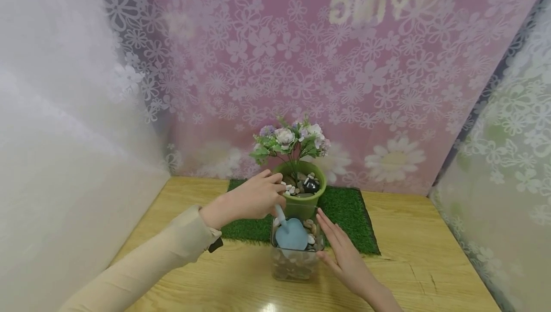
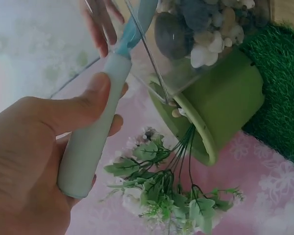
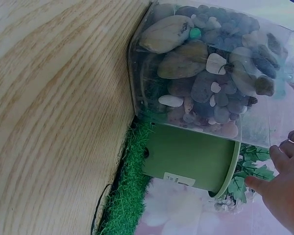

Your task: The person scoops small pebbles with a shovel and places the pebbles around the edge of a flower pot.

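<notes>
A: What is being held by the left grip (image 1: 256, 197)?
B: A scoop (image 1: 292, 235) is held; its pale handle (image 2: 88, 156) is closed upon by the curled fingers and thumb.
A: And where is the scoop's blue blade placed?
B: It is lowered inside the mouth of a clear box (image 1: 294, 269), over the stones (image 3: 183, 66) with which the box is filled. Whether the stones are pressed by it cannot be told.
A: How is the right grip (image 1: 344, 259) kept?
B: It is opened, with the fingers stretched out along the right side of the box, near the rim; nothing is enclosed by it.
A: What is the box set on?
B: It is set on the wooden counter (image 1: 409, 240), just beside a green mat (image 1: 348, 216). On that mat, behind the box, a green pot (image 3: 191, 152) is stood, in which flowers (image 1: 286, 137) and more stones are held.
</notes>
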### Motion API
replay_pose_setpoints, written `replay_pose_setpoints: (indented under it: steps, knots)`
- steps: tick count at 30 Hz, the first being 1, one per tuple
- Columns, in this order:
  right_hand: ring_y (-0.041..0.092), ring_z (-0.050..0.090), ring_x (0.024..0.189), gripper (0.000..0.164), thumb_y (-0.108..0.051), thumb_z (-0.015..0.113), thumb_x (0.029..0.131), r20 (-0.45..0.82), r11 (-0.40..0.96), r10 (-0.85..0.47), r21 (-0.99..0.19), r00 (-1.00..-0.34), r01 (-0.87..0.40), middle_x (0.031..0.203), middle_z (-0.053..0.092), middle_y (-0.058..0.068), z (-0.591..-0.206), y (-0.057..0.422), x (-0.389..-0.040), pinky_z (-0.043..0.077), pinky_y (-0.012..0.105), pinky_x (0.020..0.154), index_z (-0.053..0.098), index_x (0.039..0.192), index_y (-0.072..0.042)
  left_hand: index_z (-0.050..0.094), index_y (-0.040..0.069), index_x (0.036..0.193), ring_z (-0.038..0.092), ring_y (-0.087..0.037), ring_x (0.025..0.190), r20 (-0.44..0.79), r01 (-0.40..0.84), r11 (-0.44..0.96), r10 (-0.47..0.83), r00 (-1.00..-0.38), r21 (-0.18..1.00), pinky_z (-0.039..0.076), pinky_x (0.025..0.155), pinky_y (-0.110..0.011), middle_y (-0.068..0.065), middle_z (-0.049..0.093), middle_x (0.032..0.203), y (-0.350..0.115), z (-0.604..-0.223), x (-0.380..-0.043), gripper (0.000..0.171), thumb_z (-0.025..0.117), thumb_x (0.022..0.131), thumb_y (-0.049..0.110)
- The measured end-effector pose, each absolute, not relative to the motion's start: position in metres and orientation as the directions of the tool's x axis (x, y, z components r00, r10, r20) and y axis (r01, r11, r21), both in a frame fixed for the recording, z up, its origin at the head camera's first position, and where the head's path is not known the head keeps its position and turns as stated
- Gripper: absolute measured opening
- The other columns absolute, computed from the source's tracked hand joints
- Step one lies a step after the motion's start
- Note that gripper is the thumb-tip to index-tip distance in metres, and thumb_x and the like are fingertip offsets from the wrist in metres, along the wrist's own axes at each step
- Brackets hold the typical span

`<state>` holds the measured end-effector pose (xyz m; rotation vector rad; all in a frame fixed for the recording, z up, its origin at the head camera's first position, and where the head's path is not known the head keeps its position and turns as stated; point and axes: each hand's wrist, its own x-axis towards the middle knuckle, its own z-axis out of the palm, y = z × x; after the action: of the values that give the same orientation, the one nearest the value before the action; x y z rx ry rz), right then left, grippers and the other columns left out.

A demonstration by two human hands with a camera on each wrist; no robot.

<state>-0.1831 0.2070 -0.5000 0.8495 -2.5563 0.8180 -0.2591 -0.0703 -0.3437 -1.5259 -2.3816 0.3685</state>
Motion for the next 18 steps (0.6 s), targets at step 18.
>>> replay_pose_setpoints:
  steps: [18]
  knots:
    - [0.023,0.03,0.15,0.086,-0.016,0.069,0.096,0.464,0.662,-0.437,-0.414,-0.771,-0.625,0.169,0.018,0.008,-0.499,0.207,-0.184,0.032,0.06,0.112,0.016,0.164,-0.018,0.078,0.032,0.101,0.036,-0.015,0.087,0.185,0.869,0.463,0.882,-0.434,-0.171,0.027,0.078,-0.031,0.01,0.059,0.093,-0.081,-0.358,-0.268,0.015,0.077,0.087,0.037]
